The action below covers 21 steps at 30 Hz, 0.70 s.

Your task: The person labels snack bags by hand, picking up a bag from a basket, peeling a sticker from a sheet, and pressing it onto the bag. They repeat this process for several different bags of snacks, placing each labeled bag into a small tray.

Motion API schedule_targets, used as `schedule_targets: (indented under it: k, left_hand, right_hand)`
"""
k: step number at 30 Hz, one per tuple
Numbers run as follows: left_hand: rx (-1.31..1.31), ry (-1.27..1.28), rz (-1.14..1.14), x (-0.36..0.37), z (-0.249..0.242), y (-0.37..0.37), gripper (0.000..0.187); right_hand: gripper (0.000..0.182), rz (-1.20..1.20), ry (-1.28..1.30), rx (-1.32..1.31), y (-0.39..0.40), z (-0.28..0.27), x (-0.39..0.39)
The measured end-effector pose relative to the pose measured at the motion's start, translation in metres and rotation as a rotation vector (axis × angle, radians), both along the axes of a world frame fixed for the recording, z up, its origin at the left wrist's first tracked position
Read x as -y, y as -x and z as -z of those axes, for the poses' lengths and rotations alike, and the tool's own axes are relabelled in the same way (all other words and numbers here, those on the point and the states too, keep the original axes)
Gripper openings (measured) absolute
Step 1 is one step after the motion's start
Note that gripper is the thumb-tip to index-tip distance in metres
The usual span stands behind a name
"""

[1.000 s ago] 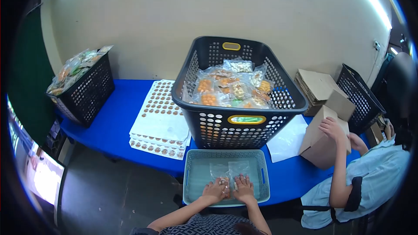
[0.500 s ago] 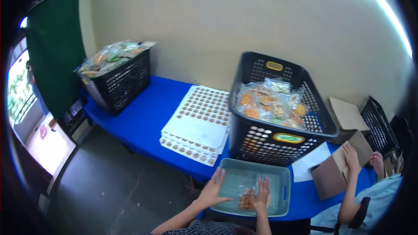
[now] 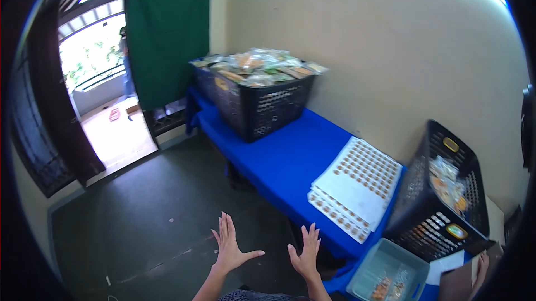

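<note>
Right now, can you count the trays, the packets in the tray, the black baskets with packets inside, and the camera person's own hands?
Tray: 1
Packets in the tray: 2 (orange packet, paler packet)
Black baskets with packets inside: 2 (heaped basket, basket by the tray)
Own hands: 2 (left hand, right hand)
Total: 7

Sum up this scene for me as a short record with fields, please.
Tray: pale blue-green, holding small packets
Left hand: open, empty
Right hand: open, empty, left of the tray
Table: covered in blue
Left basket: black, piled with heaped packets
Right basket: black, loose packets inside
Printed sheets: flat on the table, between the baskets
</note>
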<state>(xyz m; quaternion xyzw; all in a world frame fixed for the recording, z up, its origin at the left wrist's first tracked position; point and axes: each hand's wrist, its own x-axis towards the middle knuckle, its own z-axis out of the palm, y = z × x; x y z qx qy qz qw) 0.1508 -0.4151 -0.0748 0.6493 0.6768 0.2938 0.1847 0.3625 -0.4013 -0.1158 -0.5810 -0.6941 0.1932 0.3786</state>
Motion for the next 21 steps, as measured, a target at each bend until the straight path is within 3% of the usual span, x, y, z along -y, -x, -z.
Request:
schedule_targets:
  k: [11,17,21]
  left_hand:
    - [0.185,-0.311,-0.260,-0.025,0.018,0.131,0.126]
    - [0.208,-0.327,-0.310,-0.086,0.029,0.170,0.126]
    - [0.197,-0.374,-0.302,-0.148,0.001,0.194,0.125]
  right_hand:
    - [0.076,-0.181,-0.025,-0.049,0.118,-0.026,-0.084]
    - [0.085,-0.253,-0.138,-0.088,0.162,-0.031,-0.174]
    - [0.087,-0.299,-0.239,-0.107,0.193,-0.061,-0.253]
